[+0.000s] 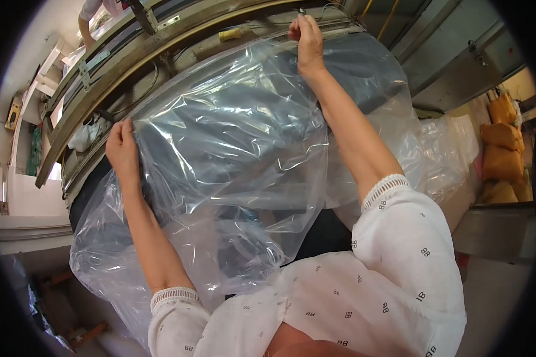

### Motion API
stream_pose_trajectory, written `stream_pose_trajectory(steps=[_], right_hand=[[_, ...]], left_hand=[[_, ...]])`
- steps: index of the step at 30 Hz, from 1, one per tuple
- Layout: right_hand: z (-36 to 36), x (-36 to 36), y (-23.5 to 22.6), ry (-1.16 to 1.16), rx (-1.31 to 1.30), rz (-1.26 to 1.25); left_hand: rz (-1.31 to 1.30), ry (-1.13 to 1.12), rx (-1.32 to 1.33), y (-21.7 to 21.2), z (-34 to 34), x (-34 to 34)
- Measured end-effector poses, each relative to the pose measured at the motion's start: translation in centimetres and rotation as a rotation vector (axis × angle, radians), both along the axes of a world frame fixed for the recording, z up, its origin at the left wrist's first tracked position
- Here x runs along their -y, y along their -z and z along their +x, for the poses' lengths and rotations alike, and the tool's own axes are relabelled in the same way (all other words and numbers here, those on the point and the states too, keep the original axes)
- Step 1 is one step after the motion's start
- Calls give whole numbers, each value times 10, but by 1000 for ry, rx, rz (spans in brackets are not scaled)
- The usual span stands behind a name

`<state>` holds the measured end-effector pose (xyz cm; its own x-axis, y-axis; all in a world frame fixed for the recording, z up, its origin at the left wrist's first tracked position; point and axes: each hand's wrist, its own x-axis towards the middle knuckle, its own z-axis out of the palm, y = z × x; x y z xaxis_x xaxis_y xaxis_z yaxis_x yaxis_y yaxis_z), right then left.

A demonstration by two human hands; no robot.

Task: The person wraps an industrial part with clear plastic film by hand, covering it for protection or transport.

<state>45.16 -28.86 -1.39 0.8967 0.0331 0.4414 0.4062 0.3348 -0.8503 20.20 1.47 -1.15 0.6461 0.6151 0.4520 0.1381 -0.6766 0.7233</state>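
A large clear plastic sheet (232,137) lies wrinkled across the bench before me and hangs down over my lap. At its left corner my left hand (122,146) is closed, pinching the sheet's edge between thumb and fingers. Farther off and to the right, my right hand (308,44) reaches past the far edge of the plastic to the machine frame. Its fingers are curled closed beside a small dark fitting (302,11); what they hold, if anything, is hidden. Both arms are stretched forward over the sheet.
Long metal rails (116,77) of a machine run along the far side, with a yellow piece (229,34) on them. A co-worker's arm (85,27) shows behind. More plastic (449,152) is heaped at right, near stacked orange-brown bundles (501,146). A metal cabinet (458,65) stands far right.
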Motion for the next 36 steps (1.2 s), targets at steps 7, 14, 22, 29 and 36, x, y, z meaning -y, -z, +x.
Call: stream_pose_trajectory(steps=[7, 14, 22, 29, 36], right_hand=[[-105, 42, -9, -266, -386, -268], [-140, 52, -21, -526, -180, -367], [-168, 72, -29, -178, 107, -428], [-171, 78, -37, -158, 112, -394], [-168, 93, -36, -124, 120, -379]], left_hand=[[-189, 30, 37, -49, -98, 64], [-380, 29, 98, -47, -178, 99], [825, 50, -405, -82, -136, 121], [802, 524, -81, -120, 4, 229], [499, 945, -277, -130, 72, 233]])
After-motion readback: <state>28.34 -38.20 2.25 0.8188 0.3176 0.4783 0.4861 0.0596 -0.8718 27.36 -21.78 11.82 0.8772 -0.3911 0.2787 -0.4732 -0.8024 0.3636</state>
